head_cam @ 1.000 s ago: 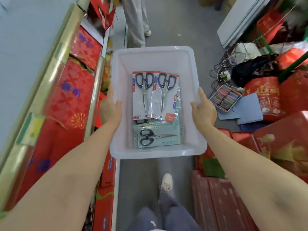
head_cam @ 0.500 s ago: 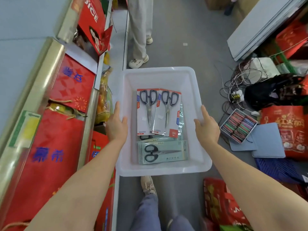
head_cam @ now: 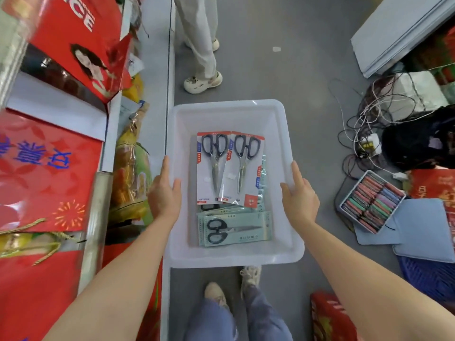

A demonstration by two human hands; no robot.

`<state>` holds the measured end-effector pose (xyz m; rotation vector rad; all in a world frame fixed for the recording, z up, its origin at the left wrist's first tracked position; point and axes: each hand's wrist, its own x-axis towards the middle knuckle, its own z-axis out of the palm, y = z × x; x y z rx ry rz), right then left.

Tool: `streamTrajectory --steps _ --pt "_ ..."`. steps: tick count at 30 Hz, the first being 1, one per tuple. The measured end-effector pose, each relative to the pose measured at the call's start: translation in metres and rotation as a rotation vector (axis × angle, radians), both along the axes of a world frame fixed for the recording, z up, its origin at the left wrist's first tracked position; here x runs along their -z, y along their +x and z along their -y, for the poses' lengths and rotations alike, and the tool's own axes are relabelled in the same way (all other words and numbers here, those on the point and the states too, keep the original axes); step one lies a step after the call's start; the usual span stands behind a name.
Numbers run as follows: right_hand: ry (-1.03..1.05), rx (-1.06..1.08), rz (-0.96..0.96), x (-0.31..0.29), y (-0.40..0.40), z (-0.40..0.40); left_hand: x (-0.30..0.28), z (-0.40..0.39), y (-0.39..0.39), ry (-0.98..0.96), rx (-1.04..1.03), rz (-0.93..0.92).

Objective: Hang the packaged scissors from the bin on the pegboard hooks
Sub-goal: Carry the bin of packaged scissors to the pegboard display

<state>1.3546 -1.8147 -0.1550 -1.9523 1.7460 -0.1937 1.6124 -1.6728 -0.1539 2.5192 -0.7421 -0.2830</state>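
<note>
In the middle of the frame a person holds a white plastic bin by its two long sides. The left hand lies on the left rim with the thumb hooked over the edge into the bin and the index finger straight along the rim; the other fingers go under the rim, so how they grip is not visible. The right hand holds the right rim in the same way.

Inside the bin, two packs of scissors on white cards lie side by side in the upper part, with the black handles toward the top of the frame. Below them, a pack on a pale green card lies crosswise, on top of more green packs.

At the left of the frame stand red gift boxes. At the right, on the grey floor, is a tangle of cables and a tray of coloured items. Another person's legs are at the top centre.
</note>
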Motion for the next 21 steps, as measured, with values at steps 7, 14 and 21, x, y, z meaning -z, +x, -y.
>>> streamTrajectory --steps 7,14,21 --pt "0.056 -0.017 -0.056 0.042 0.019 0.021 0.049 0.019 0.020 0.075 -0.021 -0.032" --pt "-0.023 -0.011 -0.077 0.064 0.033 0.049 0.067 0.055 0.040 0.024 0.000 -0.054" --pt "-0.031 0.020 -0.114 0.063 0.013 0.040 0.063 0.061 0.023 0.047 0.063 -0.045"
